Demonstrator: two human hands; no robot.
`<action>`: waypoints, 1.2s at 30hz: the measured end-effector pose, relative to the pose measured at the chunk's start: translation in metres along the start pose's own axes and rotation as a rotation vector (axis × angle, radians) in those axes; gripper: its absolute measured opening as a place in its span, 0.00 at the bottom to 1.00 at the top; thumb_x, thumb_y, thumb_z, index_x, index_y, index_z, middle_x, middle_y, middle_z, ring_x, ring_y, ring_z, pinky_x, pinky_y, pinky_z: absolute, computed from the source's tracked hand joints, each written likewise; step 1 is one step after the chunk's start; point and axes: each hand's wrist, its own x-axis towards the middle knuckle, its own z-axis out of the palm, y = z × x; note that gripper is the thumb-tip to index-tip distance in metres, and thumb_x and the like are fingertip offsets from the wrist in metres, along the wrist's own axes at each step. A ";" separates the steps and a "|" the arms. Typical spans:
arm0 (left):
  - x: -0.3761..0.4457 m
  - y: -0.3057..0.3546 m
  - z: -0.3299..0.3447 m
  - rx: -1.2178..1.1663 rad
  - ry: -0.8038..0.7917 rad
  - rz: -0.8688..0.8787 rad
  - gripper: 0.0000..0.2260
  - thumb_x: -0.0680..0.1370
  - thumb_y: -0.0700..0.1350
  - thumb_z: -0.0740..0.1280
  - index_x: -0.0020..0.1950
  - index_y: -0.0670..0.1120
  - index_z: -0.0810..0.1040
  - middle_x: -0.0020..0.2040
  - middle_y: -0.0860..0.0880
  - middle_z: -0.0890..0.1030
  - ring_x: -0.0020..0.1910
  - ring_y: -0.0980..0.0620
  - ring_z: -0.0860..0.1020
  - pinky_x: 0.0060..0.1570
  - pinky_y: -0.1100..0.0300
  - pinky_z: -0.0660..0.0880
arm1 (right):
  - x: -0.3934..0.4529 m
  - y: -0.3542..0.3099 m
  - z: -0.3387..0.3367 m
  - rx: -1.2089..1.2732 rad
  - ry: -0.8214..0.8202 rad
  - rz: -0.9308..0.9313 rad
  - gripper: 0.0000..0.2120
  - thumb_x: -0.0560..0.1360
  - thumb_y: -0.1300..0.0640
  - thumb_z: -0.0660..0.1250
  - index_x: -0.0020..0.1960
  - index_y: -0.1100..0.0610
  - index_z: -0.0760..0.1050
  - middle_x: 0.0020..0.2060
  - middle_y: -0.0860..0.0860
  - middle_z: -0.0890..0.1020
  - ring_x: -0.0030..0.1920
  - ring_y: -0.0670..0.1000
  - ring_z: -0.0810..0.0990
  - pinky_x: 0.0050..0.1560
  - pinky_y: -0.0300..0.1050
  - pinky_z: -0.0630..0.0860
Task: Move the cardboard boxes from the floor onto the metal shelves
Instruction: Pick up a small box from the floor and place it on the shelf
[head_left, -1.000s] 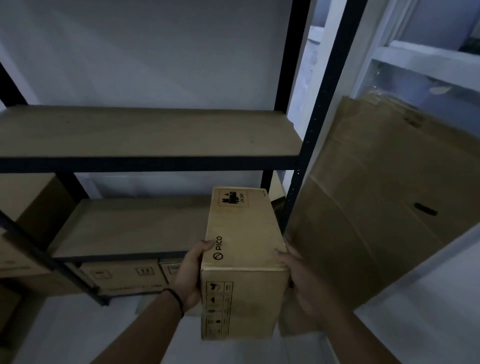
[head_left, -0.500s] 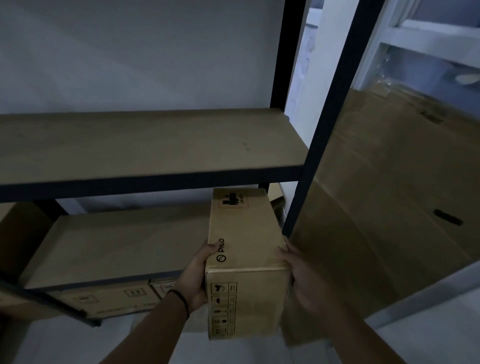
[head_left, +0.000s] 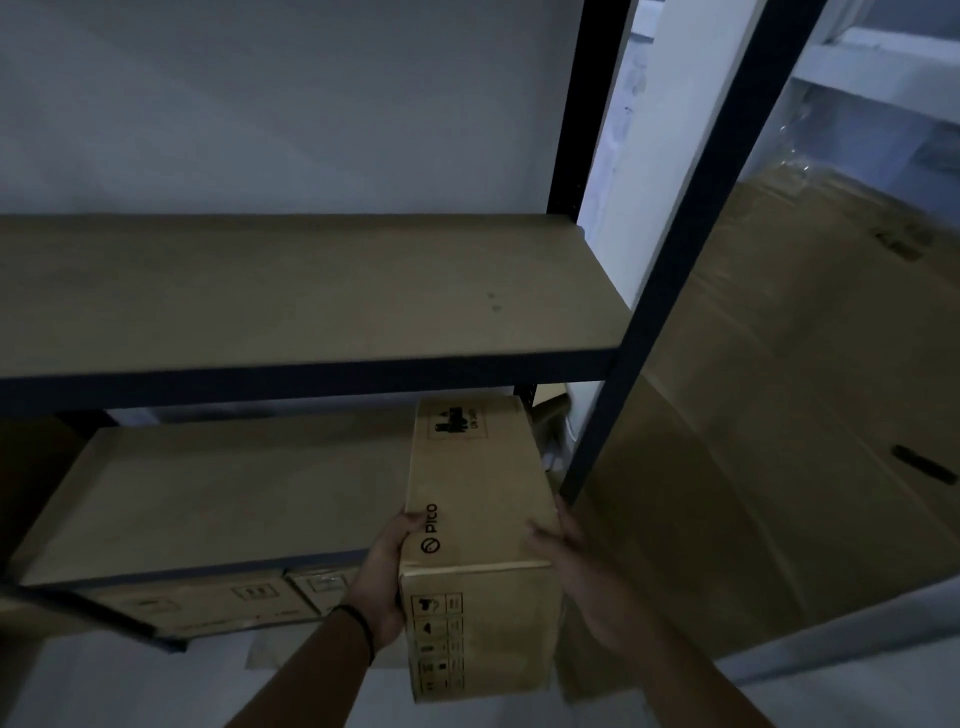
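Gripping both long sides, the hands (head_left: 480, 587) hold the cardboard box (head_left: 475, 499) lengthwise toward the shelves (head_left: 311, 371).

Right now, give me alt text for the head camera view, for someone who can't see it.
Two hands hold a long cardboard box printed PICO, left hand and right hand on its sides, pointed at the bare middle shelf of a dark metal rack. A bare upper shelf sits above; large flattened cardboard leans at right.
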 end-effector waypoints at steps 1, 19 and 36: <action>0.001 0.001 0.001 0.015 0.001 -0.001 0.22 0.75 0.50 0.62 0.67 0.42 0.73 0.50 0.39 0.83 0.41 0.42 0.83 0.36 0.52 0.79 | 0.000 0.001 0.001 -0.061 -0.020 -0.030 0.42 0.69 0.41 0.73 0.76 0.40 0.55 0.68 0.44 0.71 0.64 0.48 0.73 0.61 0.51 0.75; 0.003 -0.020 -0.006 0.904 0.153 0.393 0.20 0.74 0.51 0.72 0.62 0.64 0.71 0.51 0.68 0.81 0.53 0.65 0.79 0.56 0.62 0.77 | 0.022 0.026 -0.003 -0.916 0.238 -0.060 0.36 0.77 0.44 0.65 0.79 0.45 0.51 0.73 0.54 0.62 0.69 0.53 0.67 0.65 0.43 0.70; 0.060 -0.018 0.016 0.827 0.253 0.432 0.18 0.77 0.45 0.70 0.65 0.56 0.74 0.53 0.63 0.80 0.49 0.72 0.76 0.48 0.76 0.73 | 0.052 0.016 -0.049 -0.496 0.332 0.021 0.24 0.78 0.44 0.64 0.28 0.57 0.69 0.24 0.54 0.71 0.25 0.46 0.71 0.27 0.39 0.63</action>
